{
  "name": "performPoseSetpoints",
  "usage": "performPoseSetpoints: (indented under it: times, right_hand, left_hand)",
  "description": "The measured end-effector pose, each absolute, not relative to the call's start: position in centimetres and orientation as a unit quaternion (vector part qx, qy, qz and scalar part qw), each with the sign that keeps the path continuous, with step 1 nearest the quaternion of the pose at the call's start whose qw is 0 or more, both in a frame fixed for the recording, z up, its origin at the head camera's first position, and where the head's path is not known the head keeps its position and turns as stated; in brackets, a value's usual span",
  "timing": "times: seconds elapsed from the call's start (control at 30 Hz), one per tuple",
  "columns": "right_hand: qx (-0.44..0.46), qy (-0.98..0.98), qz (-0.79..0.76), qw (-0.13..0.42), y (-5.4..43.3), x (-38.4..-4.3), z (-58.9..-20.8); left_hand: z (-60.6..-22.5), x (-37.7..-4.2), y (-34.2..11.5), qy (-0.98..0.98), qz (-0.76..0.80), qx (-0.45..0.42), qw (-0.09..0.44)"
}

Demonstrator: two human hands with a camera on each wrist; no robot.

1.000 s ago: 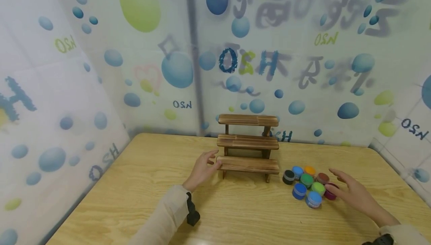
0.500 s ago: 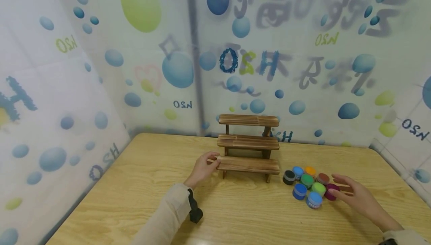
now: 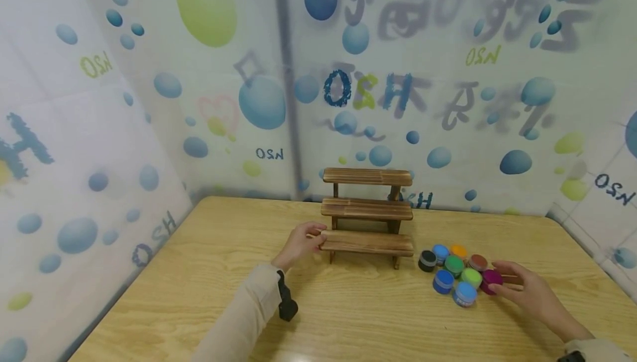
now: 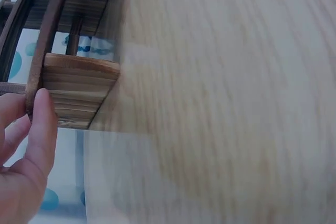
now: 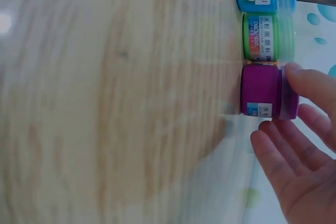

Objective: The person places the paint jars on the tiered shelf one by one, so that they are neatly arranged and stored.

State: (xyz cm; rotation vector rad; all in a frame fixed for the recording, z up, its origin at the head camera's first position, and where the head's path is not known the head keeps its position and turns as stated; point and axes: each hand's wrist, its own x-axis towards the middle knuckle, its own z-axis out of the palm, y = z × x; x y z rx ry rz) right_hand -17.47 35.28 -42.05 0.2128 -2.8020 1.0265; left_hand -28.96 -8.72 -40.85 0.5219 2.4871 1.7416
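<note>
A three-tier wooden display stand (image 3: 366,242) stands at the back of the table. My left hand (image 3: 300,245) pinches the left end of its lowest board, thumb on one face and fingers on the other, as the left wrist view shows of the board (image 4: 50,30). To the right, small paint jars with coloured lids sit in a cluster. My right hand (image 3: 534,293) is at the purple paint jar (image 5: 261,91) on the cluster's right edge, thumb on the lid's near side and fingers curved round its far side. The jar is upright on the table.
Beside the purple jar are a light green jar (image 3: 471,278) and a light blue jar (image 3: 465,294). A black jar (image 3: 427,261) is nearest the stand. The wooden table (image 3: 199,290) meets a bubble-printed curtain (image 3: 224,102) behind the stand.
My right hand has lowered and closed in round the purple jar from the right. My left fingers have drawn together on the board's end. The stand and jars have stayed in place.
</note>
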Motion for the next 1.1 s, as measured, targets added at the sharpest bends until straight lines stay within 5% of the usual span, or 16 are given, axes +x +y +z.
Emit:
performPoseSetpoints:
  times: [0.53,1.1]
  right_hand:
    - [0.051,-0.937,0.341,0.063,35.14,-17.82,-42.49]
    - [0.060,-0.933,0.345,0.085,34.96,-18.08,-42.89]
  left_hand:
    - [-41.16,-29.57,-9.33,0.765,0.615,0.149,0.123]
    - [-41.07,-29.65,-9.48,0.757,0.624,0.148,0.125]
